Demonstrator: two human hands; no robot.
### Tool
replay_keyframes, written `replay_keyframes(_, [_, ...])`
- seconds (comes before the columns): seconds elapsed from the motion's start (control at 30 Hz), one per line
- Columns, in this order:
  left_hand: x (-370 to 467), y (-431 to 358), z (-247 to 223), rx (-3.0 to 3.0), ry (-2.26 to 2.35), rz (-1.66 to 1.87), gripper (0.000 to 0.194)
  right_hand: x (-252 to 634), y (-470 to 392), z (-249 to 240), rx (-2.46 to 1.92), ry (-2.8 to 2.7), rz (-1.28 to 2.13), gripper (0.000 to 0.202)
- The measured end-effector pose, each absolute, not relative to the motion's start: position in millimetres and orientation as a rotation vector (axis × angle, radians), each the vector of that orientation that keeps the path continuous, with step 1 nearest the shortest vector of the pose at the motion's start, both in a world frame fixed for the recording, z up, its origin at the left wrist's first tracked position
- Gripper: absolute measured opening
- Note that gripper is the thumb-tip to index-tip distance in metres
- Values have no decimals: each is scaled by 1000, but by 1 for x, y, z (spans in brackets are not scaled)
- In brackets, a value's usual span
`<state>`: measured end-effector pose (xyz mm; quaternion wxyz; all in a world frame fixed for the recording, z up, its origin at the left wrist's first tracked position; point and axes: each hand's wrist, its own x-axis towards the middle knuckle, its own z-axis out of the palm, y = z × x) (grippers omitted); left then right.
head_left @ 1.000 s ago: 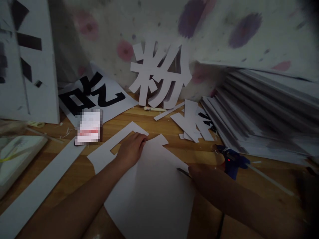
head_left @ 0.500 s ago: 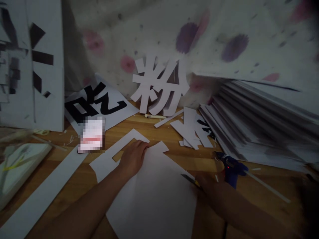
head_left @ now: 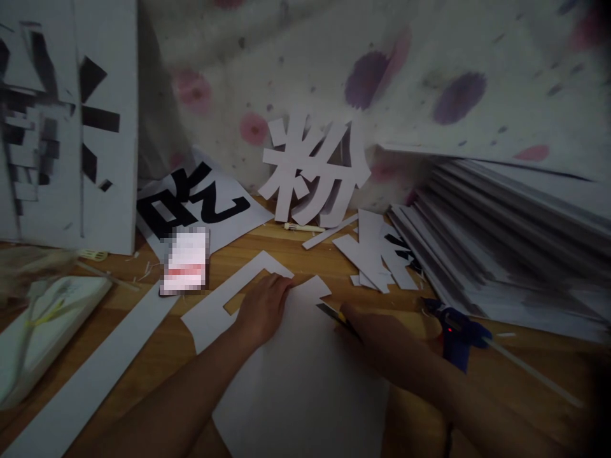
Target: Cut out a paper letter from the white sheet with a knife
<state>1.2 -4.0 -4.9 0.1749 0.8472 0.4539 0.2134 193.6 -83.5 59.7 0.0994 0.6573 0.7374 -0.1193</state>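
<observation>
Step in hand, judged: cutting large white paper sheet [head_left: 300, 381] lying at near-middle edge of wooden worktop [head_left: 382, 299].
Left hand [head_left: 262, 308]: fingers curled, pressing sheet's far end flat.
Right hand [head_left: 377, 331]: clamped on slim utility knife [head_left: 334, 313], blade on sheet's far right corner.
Knife long axis diagonal, tip pointing far-left.
Next move likely needs steady draw, sheet pinned.

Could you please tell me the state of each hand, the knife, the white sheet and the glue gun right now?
left hand: pressed flat on the white sheet.
right hand: gripping the utility knife.
utility knife: tip on the sheet's upper edge.
white sheet: flat on the wooden table.
glue gun: lying on the table, red light on.
</observation>
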Motion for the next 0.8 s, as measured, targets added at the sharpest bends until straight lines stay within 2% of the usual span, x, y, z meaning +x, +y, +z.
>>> replay_keyframes(0.3, [2,-5,-5,2392,1289,614,21,188,-73,51,1965,2272,-431,27])
replay_keyframes(0.8, [2,-3,-7,2386,1283,648,19,180,-66,54,1910,2244,-415,17])
